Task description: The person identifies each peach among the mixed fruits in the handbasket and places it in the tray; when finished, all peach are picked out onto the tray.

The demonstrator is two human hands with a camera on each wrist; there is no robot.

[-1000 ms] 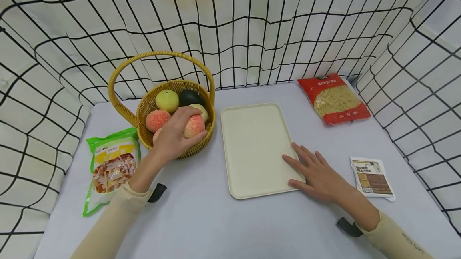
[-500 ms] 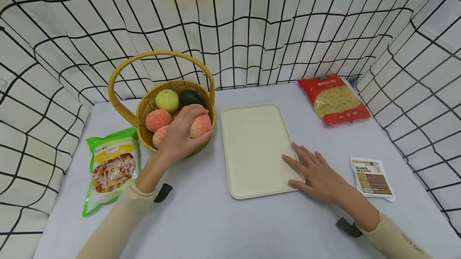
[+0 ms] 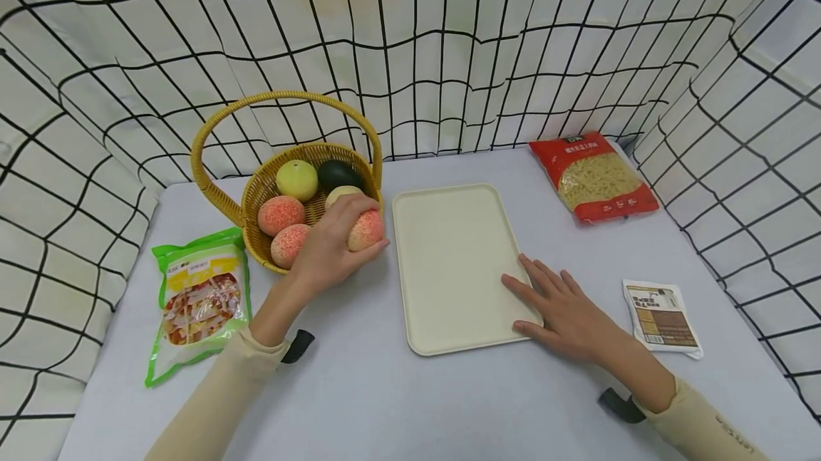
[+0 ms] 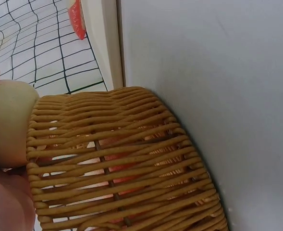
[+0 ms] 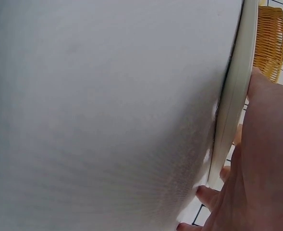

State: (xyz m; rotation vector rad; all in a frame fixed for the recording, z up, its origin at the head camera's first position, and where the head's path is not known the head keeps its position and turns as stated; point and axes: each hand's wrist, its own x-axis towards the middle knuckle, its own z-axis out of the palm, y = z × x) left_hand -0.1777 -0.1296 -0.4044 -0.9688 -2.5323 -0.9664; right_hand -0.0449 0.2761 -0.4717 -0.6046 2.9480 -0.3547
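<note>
My left hand point(image 3: 330, 251) grips a pink and cream peach point(image 3: 366, 231) at the right front side of the wicker basket point(image 3: 249, 199). In the left wrist view, the pale side of that peach point(image 4: 11, 120) shows just over the basket's woven wall point(image 4: 117, 159). Two more pink peaches, a yellow-green round fruit point(image 3: 297, 179), a dark green oval fruit point(image 3: 340, 174) and a pale fruit point(image 3: 343, 195) lie inside. With fingers spread, my right hand point(image 3: 567, 315) rests on the right front edge of a cream tray point(image 3: 455, 268). Its fingertips touch the tray.
A green-edged food bag point(image 3: 204, 304) lies left of the basket. At the back right is a red pasta bag point(image 3: 599, 176), with a small white and brown packet point(image 3: 663, 315) nearer the front. Black wire mesh point(image 3: 442, 55) encloses the table on three sides.
My left hand has moved right with the peach, out from the middle of the basket to its right front rim. My right hand and the tray have stayed put.
</note>
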